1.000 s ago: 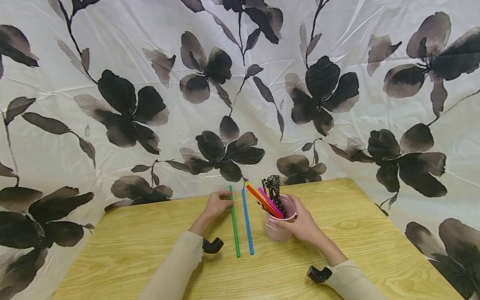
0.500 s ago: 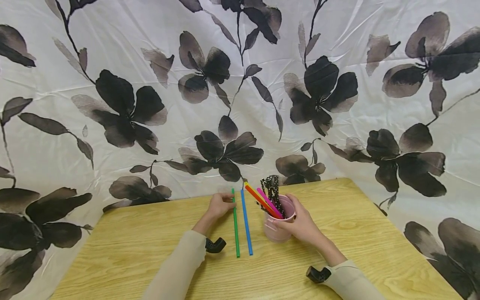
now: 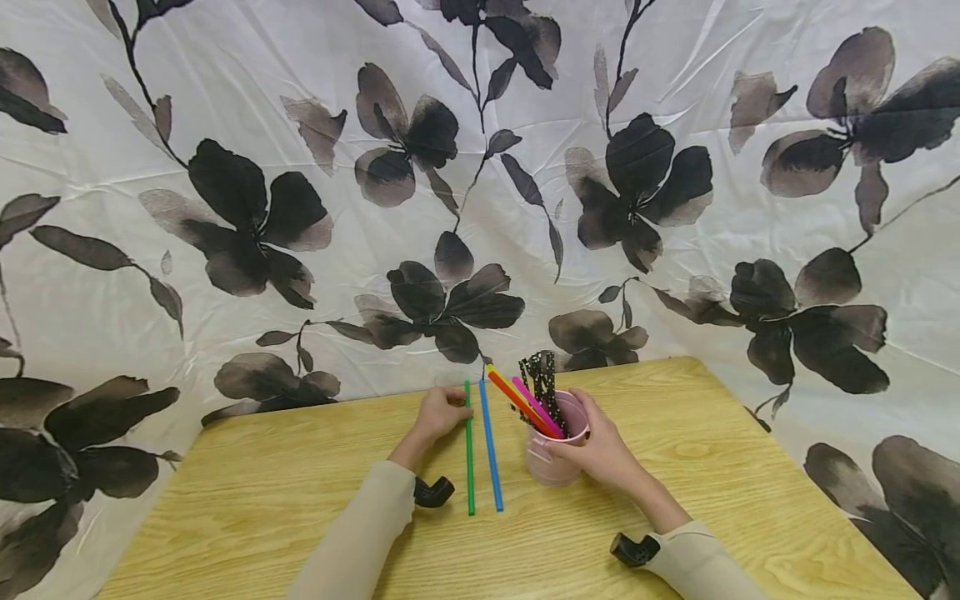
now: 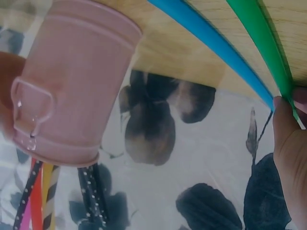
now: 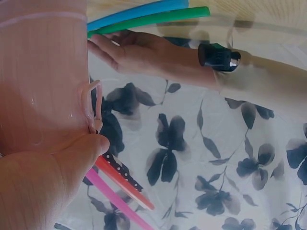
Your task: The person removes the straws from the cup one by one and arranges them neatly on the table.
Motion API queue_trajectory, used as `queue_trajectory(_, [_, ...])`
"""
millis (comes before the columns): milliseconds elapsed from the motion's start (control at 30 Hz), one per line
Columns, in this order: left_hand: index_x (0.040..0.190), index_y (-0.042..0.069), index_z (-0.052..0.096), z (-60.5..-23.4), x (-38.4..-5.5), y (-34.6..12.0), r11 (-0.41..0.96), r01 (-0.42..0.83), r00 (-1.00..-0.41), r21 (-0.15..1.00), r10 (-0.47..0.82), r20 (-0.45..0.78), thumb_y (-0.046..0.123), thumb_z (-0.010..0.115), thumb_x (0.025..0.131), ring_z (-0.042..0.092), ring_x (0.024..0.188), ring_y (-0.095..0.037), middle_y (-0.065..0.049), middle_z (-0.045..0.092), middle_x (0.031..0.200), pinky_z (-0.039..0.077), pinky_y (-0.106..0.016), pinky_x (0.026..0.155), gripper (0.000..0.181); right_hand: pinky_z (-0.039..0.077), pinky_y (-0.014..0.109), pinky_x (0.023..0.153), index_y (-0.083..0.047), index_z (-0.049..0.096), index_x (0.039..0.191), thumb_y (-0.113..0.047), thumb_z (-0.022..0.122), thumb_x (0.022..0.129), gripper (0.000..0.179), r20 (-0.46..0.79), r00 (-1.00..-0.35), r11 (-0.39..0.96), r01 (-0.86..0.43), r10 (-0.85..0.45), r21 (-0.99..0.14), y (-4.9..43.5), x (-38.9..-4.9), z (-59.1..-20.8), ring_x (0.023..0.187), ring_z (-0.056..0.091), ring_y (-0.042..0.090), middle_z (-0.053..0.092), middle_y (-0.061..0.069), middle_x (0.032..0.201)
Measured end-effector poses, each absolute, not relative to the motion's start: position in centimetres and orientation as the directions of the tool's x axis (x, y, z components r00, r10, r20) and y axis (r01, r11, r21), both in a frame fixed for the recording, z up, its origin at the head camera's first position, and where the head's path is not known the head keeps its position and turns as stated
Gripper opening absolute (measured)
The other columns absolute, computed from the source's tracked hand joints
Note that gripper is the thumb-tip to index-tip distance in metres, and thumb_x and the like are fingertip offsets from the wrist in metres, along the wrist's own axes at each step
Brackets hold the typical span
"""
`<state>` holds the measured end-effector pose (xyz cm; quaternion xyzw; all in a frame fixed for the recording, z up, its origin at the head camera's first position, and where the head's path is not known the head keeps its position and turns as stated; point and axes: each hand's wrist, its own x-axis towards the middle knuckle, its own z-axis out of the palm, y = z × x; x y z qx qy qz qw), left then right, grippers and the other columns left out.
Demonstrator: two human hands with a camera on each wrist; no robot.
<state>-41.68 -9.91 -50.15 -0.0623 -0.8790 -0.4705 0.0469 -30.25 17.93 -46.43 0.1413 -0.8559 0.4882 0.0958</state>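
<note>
My left hand [image 3: 441,414] pinches a green straw [image 3: 470,467] near its far end, between thumb and finger. The left wrist view shows the thumb [image 4: 288,139] against that green straw [image 4: 259,36]. Just right of it, a blue straw [image 3: 491,450] lies lengthwise on the table, their far ends close together and near ends wider apart. My right hand [image 3: 607,446] grips a pink cup [image 3: 551,465] from its right side, thumb across the front. Straws in orange-red [image 3: 521,402], magenta, yellow and black patterns [image 3: 553,375] lean out of the cup; their lower ends are hidden inside.
The light wooden table [image 3: 300,475] ends just beyond the straws, at a hanging floral cloth [image 3: 465,208]. A black wrist device [image 3: 433,492] sits on the left sleeve, another [image 3: 634,550] on the right sleeve.
My left hand has moved slightly right and toward me, bringing the green straw's far end closer to the blue straw. The right hand keeps its hold on the cup.
</note>
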Motion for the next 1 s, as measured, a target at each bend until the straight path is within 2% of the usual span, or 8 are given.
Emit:
queue_trajectory(233, [0.097, 0.001, 0.066, -49.93, -41.47, -9.77, 0.597, 0.145, -0.989, 0.789, 0.071, 0.128, 0.011, 0.072, 0.072, 0.056, 0.086, -0.02, -0.008, 0.062, 0.092, 0.048, -0.031, 0.072, 0.027, 0.033, 0.045, 0.094, -0.027, 0.026, 0.134, -0.053, 0.074, 0.059, 0.093, 0.288, -0.946, 0.489, -0.323, -0.148, -0.81, 18.01, -30.33, -46.6, 0.118, 0.036, 0.017, 0.038, -0.004, 0.13])
queue_trajectory(600, [0.096, 0.004, 0.066, -50.05, -41.88, -9.97, 0.599, 0.122, -0.992, 0.792, 0.059, 0.109, 0.014, 0.072, 0.072, 0.054, 0.072, -0.015, -0.003, 0.06, 0.08, 0.046, -0.027, 0.06, 0.027, 0.035, 0.044, 0.093, -0.025, 0.025, 0.135, -0.053, 0.074, 0.059, 0.094, 0.282, -0.946, 0.486, -0.324, -0.16, -0.812, 17.96, -30.14, -46.21, 0.118, 0.036, 0.017, 0.038, -0.003, 0.13])
queue_trajectory(1000, [0.094, 0.002, 0.066, -50.12, -41.69, -10.08, 0.568, 0.139, -0.99, 0.811, 0.076, 0.117, 0.012, 0.072, 0.072, 0.055, 0.07, -0.014, -0.003, 0.061, 0.078, 0.046, -0.024, 0.057, 0.025, 0.036, 0.045, 0.092, -0.024, 0.026, 0.135, -0.053, 0.074, 0.06, 0.093, 0.297, -0.942, 0.487, -0.336, -0.158, -0.806, 18.11, -30.11, -46.38, 0.117, 0.037, 0.018, 0.039, -0.003, 0.129])
